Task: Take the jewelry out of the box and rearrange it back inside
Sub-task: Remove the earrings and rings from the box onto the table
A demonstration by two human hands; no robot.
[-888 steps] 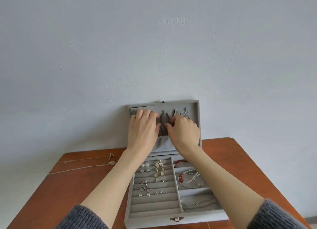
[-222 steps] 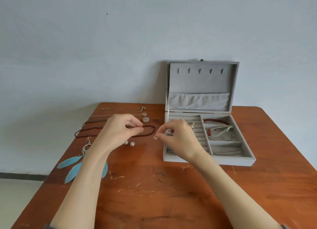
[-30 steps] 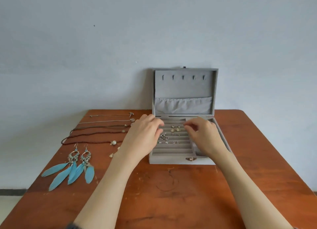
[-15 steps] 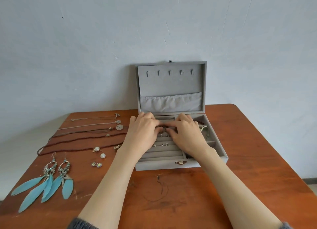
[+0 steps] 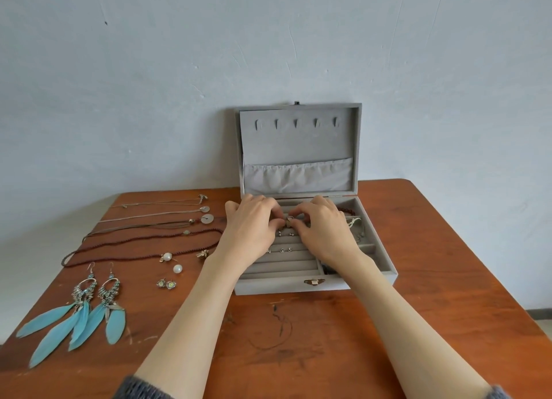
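While necklaces and feather earrings lay out on table, found left hand and right hand pinching small earring in box; emptying unfinished, rearranging outstanding.

My one view, head-worn, facing forward and down, near above the worktop, far wall filling its upper half

The jewelry box sat at frame centre on the table, its lid upright against the wall behind. Necklaces lay left of it, feather earrings at lower left. Both hands, left hand and right hand, met inside the box.
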